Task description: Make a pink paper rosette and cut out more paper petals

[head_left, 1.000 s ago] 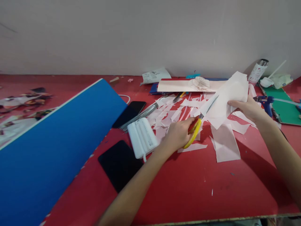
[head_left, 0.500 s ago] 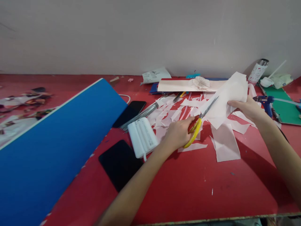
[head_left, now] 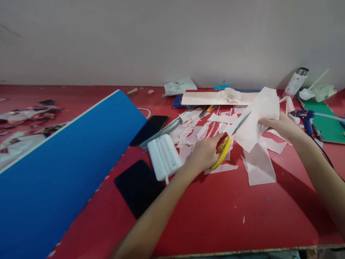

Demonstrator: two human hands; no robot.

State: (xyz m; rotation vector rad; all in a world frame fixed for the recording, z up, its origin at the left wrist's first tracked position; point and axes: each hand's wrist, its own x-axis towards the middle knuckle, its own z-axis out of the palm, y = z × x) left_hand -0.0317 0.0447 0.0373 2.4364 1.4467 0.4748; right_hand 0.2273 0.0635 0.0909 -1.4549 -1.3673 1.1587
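My left hand (head_left: 206, 153) is closed around the yellow handles of a pair of scissors (head_left: 225, 153). The blades point up and to the right, against the left edge of a pale pink sheet of paper (head_left: 257, 124). My right hand (head_left: 280, 126) pinches that paper from its right side, with the thumb on the front and the other fingers mostly hidden behind. Below the held paper, a loose pale piece of paper (head_left: 260, 167) lies on the red table (head_left: 215, 216). Many cut scraps (head_left: 192, 135) are strewn to the left and behind the scissors.
A blue board (head_left: 72, 162) leans across the left. Near my left forearm lie a white power bank (head_left: 164, 158), a black tablet-like slab (head_left: 138, 187) and a black phone (head_left: 151, 127). A blue glue gun (head_left: 306, 117), a green mat (head_left: 327, 126) and a bottle (head_left: 296, 82) are at the right.
The paper and my right hand have shifted slightly left and down toward the scissors. My left hand stays nearly in place, and the blades now look closer together.
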